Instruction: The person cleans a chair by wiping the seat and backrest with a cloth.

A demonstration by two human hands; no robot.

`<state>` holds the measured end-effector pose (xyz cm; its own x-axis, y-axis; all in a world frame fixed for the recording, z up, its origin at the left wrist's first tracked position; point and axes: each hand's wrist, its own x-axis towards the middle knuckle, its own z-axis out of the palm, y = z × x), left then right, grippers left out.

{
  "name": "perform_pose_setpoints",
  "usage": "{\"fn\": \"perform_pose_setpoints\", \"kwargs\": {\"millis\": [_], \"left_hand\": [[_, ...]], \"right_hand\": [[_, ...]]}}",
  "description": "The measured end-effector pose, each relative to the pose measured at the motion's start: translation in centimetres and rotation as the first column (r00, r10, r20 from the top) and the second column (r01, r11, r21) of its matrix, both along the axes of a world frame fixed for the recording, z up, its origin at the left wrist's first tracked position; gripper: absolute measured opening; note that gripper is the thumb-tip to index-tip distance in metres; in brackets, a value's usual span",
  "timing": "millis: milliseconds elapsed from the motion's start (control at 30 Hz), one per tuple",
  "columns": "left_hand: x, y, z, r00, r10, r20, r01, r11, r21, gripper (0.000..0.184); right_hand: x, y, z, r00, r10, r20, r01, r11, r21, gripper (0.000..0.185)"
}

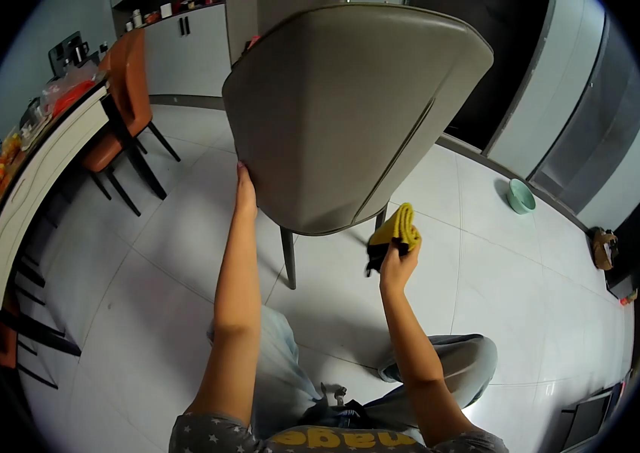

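The step in hand looks like steadying the chair (335, 113) with a cloth (394, 229) at the ready. The chair stands on the floor (501, 309) straight ahead, its backrest toward the person. The left hand (245, 192) lies along the backrest's left edge; its fingers are mostly hidden, so I cannot tell how tightly they curl. The right hand (400, 263) is closed round the folded yellow-and-black cloth, which sits just beside the lower right of the backrest, seemingly clear of it. Judging from this, wiping there calls for pressing the cloth flat while the left hand braces the edge
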<state>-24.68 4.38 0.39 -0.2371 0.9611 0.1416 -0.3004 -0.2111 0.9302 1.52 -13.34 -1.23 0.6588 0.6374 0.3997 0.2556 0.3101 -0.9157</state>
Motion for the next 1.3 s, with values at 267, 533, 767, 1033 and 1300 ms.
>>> {"fn": "perform_pose_setpoints", "kwargs": {"millis": [267, 533, 767, 1033, 1300], "left_hand": [[0.8, 2.0, -3.7, 0.999, -0.029, 0.022, 0.029, 0.999, -0.038, 0.07], [2.9, -5.4, -2.7, 0.805, -0.457, -0.379, 0.534, 0.836, 0.126, 0.052], [3.9, -7.9, -2.9, 0.746, -0.37, -0.554, 0.523, 0.84, 0.144, 0.041], [3.7, -8.4, -1.3, 0.718, -0.417, -0.557, 0.543, 0.837, 0.073, 0.047], [4.2, -8.7, 0.6, 0.643, -0.451, -0.619, 0.548, 0.836, -0.039, 0.042]], "right_hand": [[-1.8, 0.9, 3.0, 0.974, -0.155, -0.165, 0.177, 0.976, 0.128, 0.021], [-1.2, -5.4, 7.6, 0.942, -0.22, -0.254, 0.283, 0.927, 0.247, 0.022], [3.5, -4.0, 15.7, 0.862, -0.476, 0.175, 0.223, 0.666, 0.712, 0.054], [0.3, -0.4, 25.4, 0.326, -0.713, 0.621, 0.181, 0.692, 0.699, 0.067], [-3.1, 1.4, 7.8, 0.461, -0.386, 0.799, 0.074, 0.914, 0.399, 0.062]]}}
